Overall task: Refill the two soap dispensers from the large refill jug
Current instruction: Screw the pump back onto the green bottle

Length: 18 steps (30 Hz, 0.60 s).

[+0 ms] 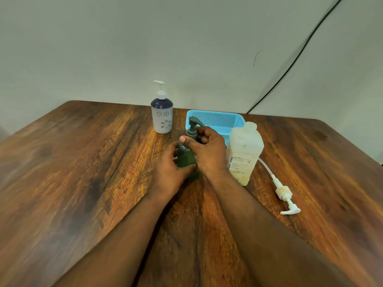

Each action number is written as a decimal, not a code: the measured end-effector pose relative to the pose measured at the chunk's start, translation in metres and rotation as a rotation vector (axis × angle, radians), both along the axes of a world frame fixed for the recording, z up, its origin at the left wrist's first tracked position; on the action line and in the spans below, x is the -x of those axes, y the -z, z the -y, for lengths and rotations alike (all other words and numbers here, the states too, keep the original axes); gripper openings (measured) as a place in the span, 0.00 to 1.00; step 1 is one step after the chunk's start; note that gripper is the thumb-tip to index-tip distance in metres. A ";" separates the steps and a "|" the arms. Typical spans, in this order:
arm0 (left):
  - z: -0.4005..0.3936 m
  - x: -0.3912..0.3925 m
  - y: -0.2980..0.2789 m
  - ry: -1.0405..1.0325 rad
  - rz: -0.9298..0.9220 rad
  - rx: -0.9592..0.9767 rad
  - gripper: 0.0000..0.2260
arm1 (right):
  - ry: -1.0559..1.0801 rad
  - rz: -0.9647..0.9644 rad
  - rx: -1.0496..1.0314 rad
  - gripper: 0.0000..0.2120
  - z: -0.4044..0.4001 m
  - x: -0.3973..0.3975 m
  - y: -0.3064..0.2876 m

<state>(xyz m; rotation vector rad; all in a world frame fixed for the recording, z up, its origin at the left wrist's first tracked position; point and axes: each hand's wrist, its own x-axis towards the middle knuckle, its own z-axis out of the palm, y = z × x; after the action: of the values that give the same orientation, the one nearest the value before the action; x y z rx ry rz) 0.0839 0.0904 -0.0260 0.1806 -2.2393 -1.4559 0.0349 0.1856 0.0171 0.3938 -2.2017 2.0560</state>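
Green dispenser (186, 157) upright mid-table (83, 172), gripped low by left hand (169, 172), right hand (207, 150) wrapped round its pump collar. Jug (243, 154) just right, loose pump (285, 195) beyond. White dispenser (161, 117), blue basket (217, 121) behind.

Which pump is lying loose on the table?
The white pump right of the jug; the green bottle's and the white-and-navy dispenser's stay fitted.

- Green dispenser (185, 157) upright mid-table, dark pump on top, gripped by both hands.
- White-and-navy flowered dispenser (161, 116) upright at the far edge, pump on.
- Translucent refill jug (244, 153) upright, uncapped, its pump (285, 194) lying beside it.
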 end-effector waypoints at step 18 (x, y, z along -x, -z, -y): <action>-0.017 0.091 -0.038 0.409 0.883 1.166 0.47 | 0.020 -0.361 -0.130 0.14 -0.079 0.074 -0.146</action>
<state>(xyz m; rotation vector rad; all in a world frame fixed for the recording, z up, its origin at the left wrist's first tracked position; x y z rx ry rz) -0.0070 0.1076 0.0121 -0.0476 -3.5879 0.1111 -0.0394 0.2644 0.1626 0.6917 -2.1089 1.6769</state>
